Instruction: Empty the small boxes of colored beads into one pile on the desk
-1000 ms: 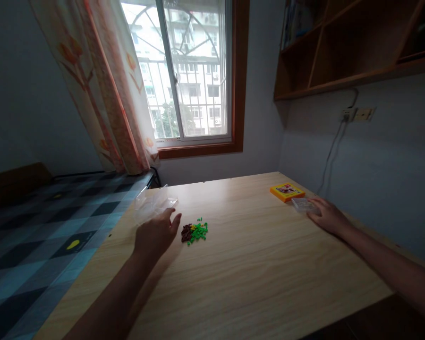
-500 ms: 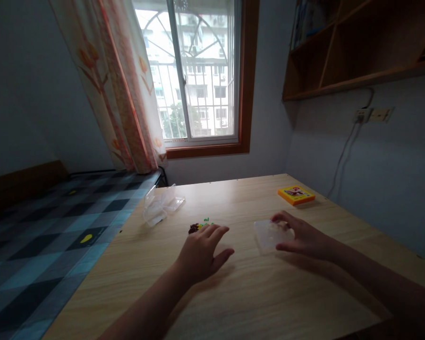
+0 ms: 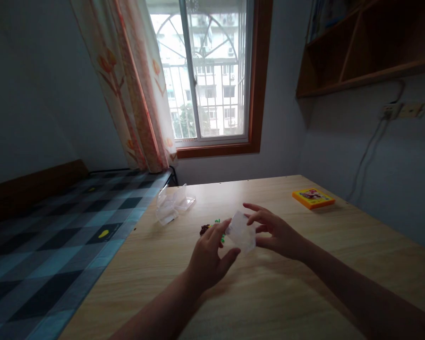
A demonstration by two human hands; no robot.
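A clear, squarish plastic piece (image 3: 242,232), perhaps a box or lid, is held tilted above the table between my hands. My left hand (image 3: 208,257) has its index finger and thumb at the left side of the piece. At the opposite edge, my right hand (image 3: 274,234) grips it with bent fingers and thumb, the upper finger lifted away. Just behind my left fingers lies a small pile of dark brown beads (image 3: 204,229), with green bits (image 3: 217,221) and a little yellow beside it, partly hidden by the hand.
Open clear plastic boxes (image 3: 168,206) stand at the table's far left. A yellow-orange flat box (image 3: 313,198) lies at the far right of the wooden table (image 3: 265,288). A bed with a checked cover (image 3: 127,222) adjoins the left side. Wall shelves (image 3: 375,47) hang at upper right.
My right hand has carried the clear plastic piece leftward to my left hand, and it is now turned and tilted. My left hand has barely moved. The camera view has swung slightly left.
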